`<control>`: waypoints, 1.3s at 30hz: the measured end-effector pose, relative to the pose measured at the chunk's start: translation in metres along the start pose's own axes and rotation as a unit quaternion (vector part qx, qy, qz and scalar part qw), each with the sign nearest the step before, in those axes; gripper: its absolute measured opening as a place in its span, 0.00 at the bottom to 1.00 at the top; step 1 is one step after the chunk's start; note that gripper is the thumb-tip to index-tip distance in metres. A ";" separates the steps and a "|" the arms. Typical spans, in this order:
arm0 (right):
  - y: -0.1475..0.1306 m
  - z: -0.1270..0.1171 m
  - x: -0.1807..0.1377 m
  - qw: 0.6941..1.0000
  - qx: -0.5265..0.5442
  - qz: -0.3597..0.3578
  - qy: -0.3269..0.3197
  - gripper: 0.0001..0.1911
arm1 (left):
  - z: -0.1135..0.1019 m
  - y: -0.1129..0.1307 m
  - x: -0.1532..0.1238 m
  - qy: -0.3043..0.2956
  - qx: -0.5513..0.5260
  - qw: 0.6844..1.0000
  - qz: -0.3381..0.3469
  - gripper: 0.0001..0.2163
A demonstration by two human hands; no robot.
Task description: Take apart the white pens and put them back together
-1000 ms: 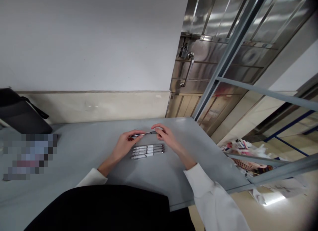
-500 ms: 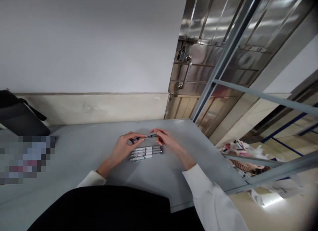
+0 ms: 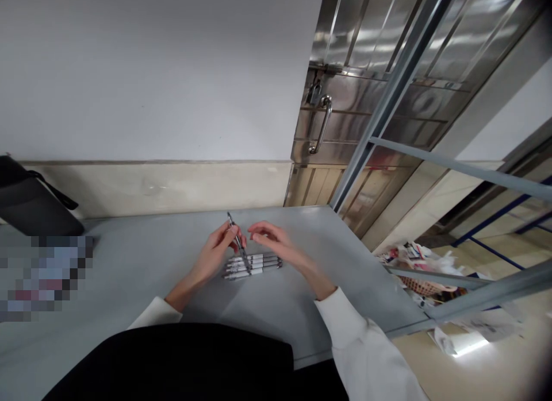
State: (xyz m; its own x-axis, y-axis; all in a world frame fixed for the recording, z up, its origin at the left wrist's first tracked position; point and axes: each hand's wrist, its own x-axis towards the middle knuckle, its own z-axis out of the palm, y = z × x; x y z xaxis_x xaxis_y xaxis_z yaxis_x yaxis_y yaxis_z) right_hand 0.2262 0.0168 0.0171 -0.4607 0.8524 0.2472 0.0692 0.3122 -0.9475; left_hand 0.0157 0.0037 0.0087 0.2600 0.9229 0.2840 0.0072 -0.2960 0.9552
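My left hand point(image 3: 214, 253) pinches a thin dark pen point(image 3: 238, 242) between thumb and fingers, and the pen stands steeply tilted, tip end down over the row below. My right hand point(image 3: 273, 242) hovers just to the right of it with fingers loosely curled and apart, holding nothing. Under both hands a row of several white pens point(image 3: 254, 265) lies side by side on the grey table point(image 3: 142, 269). White sleeves cover both wrists.
A black bag point(image 3: 30, 203) leans against the wall at the far left, above a blurred patch. A steel door with a handle point(image 3: 321, 125) stands behind the table's right corner. A metal frame post point(image 3: 379, 114) rises there. Litter point(image 3: 422, 263) lies beyond the right edge.
The dark pen was held level between both hands. My right hand has let go of it, and my left hand has swung it up to a steep tilt.
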 end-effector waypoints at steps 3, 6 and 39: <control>-0.005 0.003 0.000 0.999 0.003 -0.011 0.035 0.15 | 0.000 0.004 -0.003 -0.033 0.051 0.998 0.003 0.18; -0.008 0.007 0.001 0.999 0.012 -0.012 0.047 0.16 | 0.000 0.004 -0.005 -0.072 0.088 0.993 -0.011 0.18; -0.020 -0.034 0.001 0.887 0.345 -0.094 0.293 0.17 | -0.002 -0.006 -0.006 -0.023 0.188 0.982 -0.008 0.21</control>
State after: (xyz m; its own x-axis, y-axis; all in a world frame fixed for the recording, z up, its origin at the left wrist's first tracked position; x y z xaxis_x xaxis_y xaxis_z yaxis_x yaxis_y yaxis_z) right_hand 0.2539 0.0259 0.0430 0.1461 0.9472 0.2854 -0.6106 0.3133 -0.7274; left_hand 0.0117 0.0004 0.0010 0.2998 0.9186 0.2573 0.3656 -0.3598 0.8584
